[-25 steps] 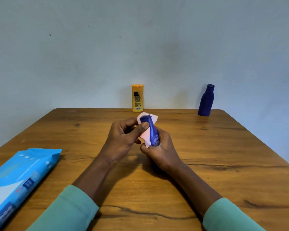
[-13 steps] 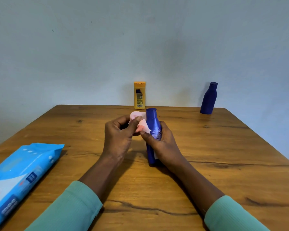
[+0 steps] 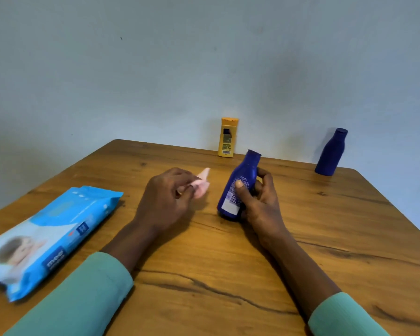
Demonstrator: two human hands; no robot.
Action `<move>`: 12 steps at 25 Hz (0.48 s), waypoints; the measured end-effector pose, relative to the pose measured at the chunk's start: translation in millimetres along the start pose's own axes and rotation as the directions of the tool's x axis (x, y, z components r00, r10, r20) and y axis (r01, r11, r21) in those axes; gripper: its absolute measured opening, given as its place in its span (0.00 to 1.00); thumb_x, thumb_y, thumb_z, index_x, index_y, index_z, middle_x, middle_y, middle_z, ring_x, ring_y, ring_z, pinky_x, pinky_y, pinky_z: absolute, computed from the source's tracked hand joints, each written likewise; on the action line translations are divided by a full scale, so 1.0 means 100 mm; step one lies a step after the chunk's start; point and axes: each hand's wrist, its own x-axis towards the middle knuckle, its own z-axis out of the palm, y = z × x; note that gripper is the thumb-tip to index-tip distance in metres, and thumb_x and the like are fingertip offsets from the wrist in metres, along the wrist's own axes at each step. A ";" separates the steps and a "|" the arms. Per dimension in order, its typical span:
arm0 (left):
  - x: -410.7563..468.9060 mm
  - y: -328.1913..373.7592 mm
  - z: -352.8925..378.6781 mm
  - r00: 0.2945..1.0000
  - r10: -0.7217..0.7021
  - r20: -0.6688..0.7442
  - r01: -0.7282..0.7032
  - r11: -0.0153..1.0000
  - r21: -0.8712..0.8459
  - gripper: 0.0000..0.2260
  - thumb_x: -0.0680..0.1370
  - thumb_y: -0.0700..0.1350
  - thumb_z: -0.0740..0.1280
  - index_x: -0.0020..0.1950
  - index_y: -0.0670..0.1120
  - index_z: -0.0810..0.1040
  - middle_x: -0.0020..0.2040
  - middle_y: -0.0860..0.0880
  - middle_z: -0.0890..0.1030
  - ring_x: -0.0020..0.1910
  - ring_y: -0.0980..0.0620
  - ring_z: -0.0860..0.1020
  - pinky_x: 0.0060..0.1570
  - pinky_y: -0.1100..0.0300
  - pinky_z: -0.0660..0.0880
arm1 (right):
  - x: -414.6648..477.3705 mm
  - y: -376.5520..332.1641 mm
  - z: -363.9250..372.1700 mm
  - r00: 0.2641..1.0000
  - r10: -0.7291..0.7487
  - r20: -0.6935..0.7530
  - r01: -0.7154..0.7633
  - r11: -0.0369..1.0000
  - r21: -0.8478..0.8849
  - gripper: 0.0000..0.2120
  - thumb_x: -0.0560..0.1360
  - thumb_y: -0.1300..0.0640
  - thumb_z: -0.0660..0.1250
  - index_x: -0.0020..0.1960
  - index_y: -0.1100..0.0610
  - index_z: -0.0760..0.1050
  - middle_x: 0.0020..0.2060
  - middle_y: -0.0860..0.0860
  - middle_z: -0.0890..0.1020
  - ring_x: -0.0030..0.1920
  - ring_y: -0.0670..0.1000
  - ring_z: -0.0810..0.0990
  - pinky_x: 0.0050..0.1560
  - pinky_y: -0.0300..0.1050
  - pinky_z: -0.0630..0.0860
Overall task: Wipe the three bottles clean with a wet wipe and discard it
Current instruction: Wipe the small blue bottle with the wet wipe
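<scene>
Wooden table [image 3: 228,263] filling the lower half of the head view. Just off centre, toward 3 o'clock: small blue bottle [image 3: 240,187], tilted with its cap toward 1 o'clock, base at or just above the wood, hard to tell which. Gripped by the right hand [image 3: 260,202], thumb across the label, fingers curled round the back; probably held so to steady it for wiping or to set it down. At 9 o'clock from it, apart and not touching: left hand [image 3: 166,197], fingers curled, pinching a bunched pale pink wipe [image 3: 201,184], loose end poking toward 1 o'clock, kept ready for rubbing. At 12 o'clock, against the wall: yellow bottle [image 3: 227,138], upright, parked out of the way. At 2 o'clock, near the far corner: dark blue bottle [image 3: 331,152], also upright. At 8 o'clock, lying flat: blue wipes pack [image 3: 51,231], within easy reach of the left hand.

Counted: three bottles, one wipe out, one pack, two hands, two green sleeves [image 3: 83,299].
</scene>
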 end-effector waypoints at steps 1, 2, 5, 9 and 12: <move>0.02 -0.14 -0.10 0.996 -0.076 -0.037 0.080 0.990 0.117 0.12 0.80 0.43 0.73 0.63 0.46 0.86 0.59 0.48 0.85 0.54 0.51 0.82 0.52 0.53 0.82 | 0.04 -0.02 0.05 1.000 -0.022 0.006 0.022 0.999 -0.037 0.23 0.81 0.60 0.68 0.72 0.45 0.67 0.62 0.53 0.81 0.59 0.54 0.84 0.54 0.57 0.85; 0.04 -0.26 -0.16 0.986 -0.156 -0.055 0.164 0.961 0.223 0.11 0.80 0.44 0.72 0.62 0.47 0.86 0.58 0.47 0.85 0.54 0.49 0.82 0.54 0.51 0.81 | 0.11 -0.03 0.11 0.999 -0.037 0.015 0.038 0.997 -0.066 0.24 0.81 0.60 0.69 0.72 0.44 0.67 0.62 0.53 0.80 0.60 0.54 0.83 0.51 0.52 0.86; 0.12 -0.46 -0.17 0.927 -0.365 -0.089 0.372 0.857 0.356 0.12 0.81 0.50 0.70 0.61 0.50 0.86 0.57 0.46 0.86 0.55 0.47 0.82 0.55 0.52 0.80 | 0.54 -0.05 0.39 0.992 -0.106 0.068 0.119 0.964 -0.237 0.26 0.80 0.59 0.71 0.74 0.49 0.67 0.62 0.53 0.79 0.60 0.53 0.83 0.47 0.46 0.86; 0.17 -0.60 -0.10 0.899 -0.429 -0.095 0.428 0.809 0.402 0.13 0.82 0.54 0.68 0.61 0.50 0.86 0.55 0.47 0.84 0.53 0.49 0.81 0.52 0.52 0.80 | 1.36 0.17 0.93 0.976 -0.196 0.094 0.218 0.881 -0.421 0.26 0.78 0.58 0.74 0.72 0.50 0.68 0.61 0.49 0.80 0.60 0.52 0.82 0.54 0.52 0.84; 0.17 -0.64 -0.11 0.896 -0.437 -0.083 0.435 0.825 0.361 0.14 0.82 0.55 0.67 0.61 0.50 0.85 0.54 0.47 0.84 0.52 0.50 0.80 0.51 0.54 0.79 | 1.93 0.36 1.31 0.963 -0.242 0.117 0.267 0.804 -0.532 0.29 0.77 0.58 0.75 0.74 0.52 0.67 0.64 0.51 0.80 0.60 0.51 0.80 0.51 0.45 0.80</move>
